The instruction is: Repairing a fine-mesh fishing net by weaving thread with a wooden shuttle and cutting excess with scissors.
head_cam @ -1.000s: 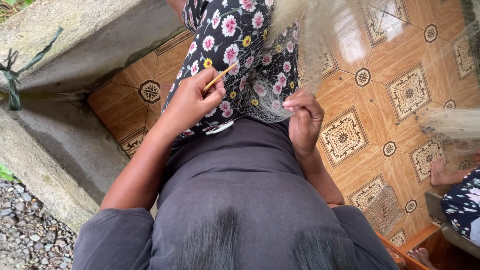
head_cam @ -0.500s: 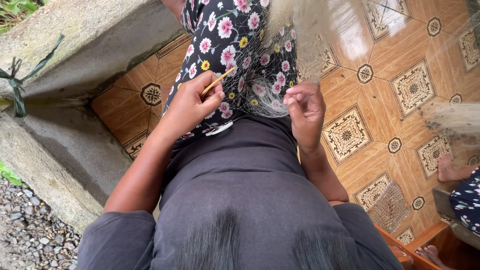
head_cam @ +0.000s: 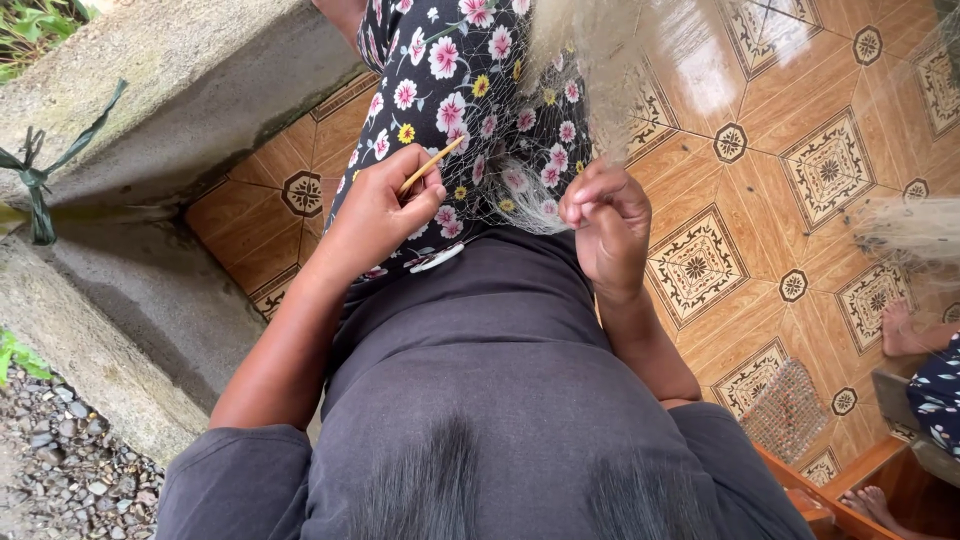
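Observation:
My left hand [head_cam: 385, 205] grips a thin yellow netting needle [head_cam: 432, 165] that points up and to the right. My right hand [head_cam: 608, 215] pinches a bunched part of a fine pale fishing net [head_cam: 585, 70]. The net hangs from the top of the view and drapes over my lap. My lap is covered by dark trousers with pink and white flowers [head_cam: 440, 70]. Both hands are over the lap, about a hand's width apart. A dark grey shirt [head_cam: 480, 380] fills the lower middle of the view.
An orange patterned tile floor [head_cam: 800, 150] lies to the right. A concrete ledge [head_cam: 150, 120] with a green strap [head_cam: 35, 180] runs along the left, and gravel [head_cam: 60, 480] below it. Another person's bare foot [head_cam: 905, 330] and a second heap of net [head_cam: 915, 230] are at the right edge.
My right hand has lifted slightly and pulled the net strands closer. My left hand keeps the needle in nearly the same place.

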